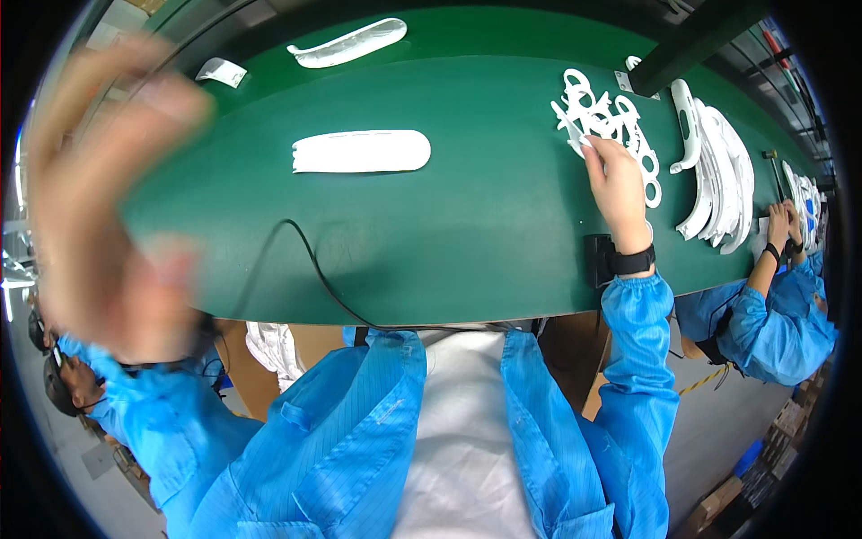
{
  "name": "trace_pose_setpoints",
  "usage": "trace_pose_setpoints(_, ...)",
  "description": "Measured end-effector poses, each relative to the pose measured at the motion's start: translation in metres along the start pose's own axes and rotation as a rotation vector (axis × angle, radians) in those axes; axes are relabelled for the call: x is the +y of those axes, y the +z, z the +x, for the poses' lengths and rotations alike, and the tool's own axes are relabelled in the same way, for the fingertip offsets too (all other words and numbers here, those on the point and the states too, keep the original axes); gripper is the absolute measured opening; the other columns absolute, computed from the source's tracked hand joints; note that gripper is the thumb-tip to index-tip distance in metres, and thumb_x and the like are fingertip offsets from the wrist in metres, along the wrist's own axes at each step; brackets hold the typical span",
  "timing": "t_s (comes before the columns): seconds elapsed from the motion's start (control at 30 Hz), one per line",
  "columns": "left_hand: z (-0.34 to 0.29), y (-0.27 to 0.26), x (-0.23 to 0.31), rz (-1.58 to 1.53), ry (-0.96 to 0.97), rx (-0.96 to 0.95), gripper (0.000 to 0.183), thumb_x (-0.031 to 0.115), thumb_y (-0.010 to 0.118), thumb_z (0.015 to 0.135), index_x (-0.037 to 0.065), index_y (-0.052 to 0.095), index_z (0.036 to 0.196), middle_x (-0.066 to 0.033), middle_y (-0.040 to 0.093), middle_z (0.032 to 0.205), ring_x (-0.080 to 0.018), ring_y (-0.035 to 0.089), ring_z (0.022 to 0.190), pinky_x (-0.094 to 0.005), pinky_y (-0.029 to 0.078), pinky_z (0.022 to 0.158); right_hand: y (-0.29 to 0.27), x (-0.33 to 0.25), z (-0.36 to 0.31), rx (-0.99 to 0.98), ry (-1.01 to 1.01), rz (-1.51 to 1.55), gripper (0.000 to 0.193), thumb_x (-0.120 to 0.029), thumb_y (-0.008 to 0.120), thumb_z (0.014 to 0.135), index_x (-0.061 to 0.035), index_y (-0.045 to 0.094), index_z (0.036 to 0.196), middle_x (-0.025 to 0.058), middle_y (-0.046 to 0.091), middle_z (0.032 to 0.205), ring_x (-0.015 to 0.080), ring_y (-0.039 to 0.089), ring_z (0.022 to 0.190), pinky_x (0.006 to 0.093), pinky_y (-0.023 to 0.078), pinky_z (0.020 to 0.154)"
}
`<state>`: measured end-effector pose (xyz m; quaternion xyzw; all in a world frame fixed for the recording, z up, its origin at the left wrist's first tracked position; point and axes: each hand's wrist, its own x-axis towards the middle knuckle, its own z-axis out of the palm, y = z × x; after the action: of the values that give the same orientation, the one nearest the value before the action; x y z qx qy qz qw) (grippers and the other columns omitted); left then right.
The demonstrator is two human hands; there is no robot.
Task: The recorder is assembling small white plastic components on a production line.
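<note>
left hand [85,207]: raised over the left end of the green table [485,242], close to the lens and badly blurred. fingers look loosely bent, thumb apart; whether anything is in it, cannot tell.

far left corner: small curved white piece [222,72]. to its right, by the far edge, a long white shell [350,47]. nearer the middle, a flat white strip [362,153] lies crosswise, rounded end to the right, notched end to the left. a black cable [312,251] loops up from the near edge below it.

right hand [620,193]: over the right half, wrist in a black band [632,262] beside a black box [597,260]. thumb and forefinger meet on a small white part [584,141] at the left side of a heap of white ring pieces [600,121]; whether it is free of its neighbours, cannot tell.

right end: stack of curved white shells [718,180]; beyond, a co-worker's hands [783,225].

judgement: step in hand is picking one part out of the heap. next move calls for a firm fingertip pinch and a gentle lift, since the rings may catch on each other.
</note>
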<state>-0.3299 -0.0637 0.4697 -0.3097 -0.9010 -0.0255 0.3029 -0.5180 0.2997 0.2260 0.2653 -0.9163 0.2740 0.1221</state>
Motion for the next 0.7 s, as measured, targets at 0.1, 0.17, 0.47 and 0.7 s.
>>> trace_pose_setpoints(0.1, -0.042, 0.056, 0.038, -0.043, -0.285, -0.162, 0.037, 0.010, 0.070, 0.070, 0.006, 0.065, 0.106, -0.0163, 0.060, 0.112, -0.0378, 0.055, 0.109, -0.0480, 0.040, 0.096, 0.009, -0.031, 0.016, -0.108, 0.033, 0.268, 0.020, -0.013, 0.060, 0.090, 0.0024, 0.067, 0.101, 0.0112, 0.065, 0.077, 0.0220, 0.060, 0.068, 0.0315, 0.046, 0.061)
trace_pose_setpoints(0.17, -0.058, 0.102, 0.031, -0.157, -0.327, -0.070, 0.041, 0.002, 0.076, 0.065, 0.007, 0.065, 0.105, -0.0131, 0.060, 0.113, -0.0324, 0.055, 0.108, -0.0418, 0.043, 0.092, 0.006, -0.058, 0.022, -0.272, 0.142, 0.410, 0.021, -0.013, 0.060, 0.091, 0.0034, 0.066, 0.103, 0.0090, 0.063, 0.072, 0.0156, 0.058, 0.065, 0.0281, 0.044, 0.059)
trace_pose_setpoints(0.47, -0.069, 0.199, 0.009, -0.193, -0.075, -0.048, 0.032, 0.012, 0.074, 0.067, 0.016, 0.068, 0.098, 0.0014, 0.062, 0.091, -0.0197, 0.059, 0.091, -0.0424, 0.044, 0.093, 0.046, -0.124, 0.023, -0.527, 0.182, 0.874, 0.020, -0.010, 0.063, 0.089, 0.0052, 0.068, 0.102, 0.0007, 0.062, 0.073, 0.0057, 0.053, 0.067, 0.0210, 0.041, 0.060)
trace_pose_setpoints(0.7, -0.109, 0.201, -0.010, -0.121, -0.131, -0.047, 0.024, 0.011, 0.073, 0.070, 0.019, 0.071, 0.092, 0.0025, 0.055, 0.077, -0.0157, 0.058, 0.080, -0.0489, 0.042, 0.099, 0.074, -0.167, 0.001, -0.524, 0.360, 0.859, 0.022, -0.011, 0.066, 0.087, 0.0012, 0.064, 0.105, 0.0057, 0.066, 0.084, 0.0126, 0.059, 0.074, 0.0264, 0.047, 0.066)
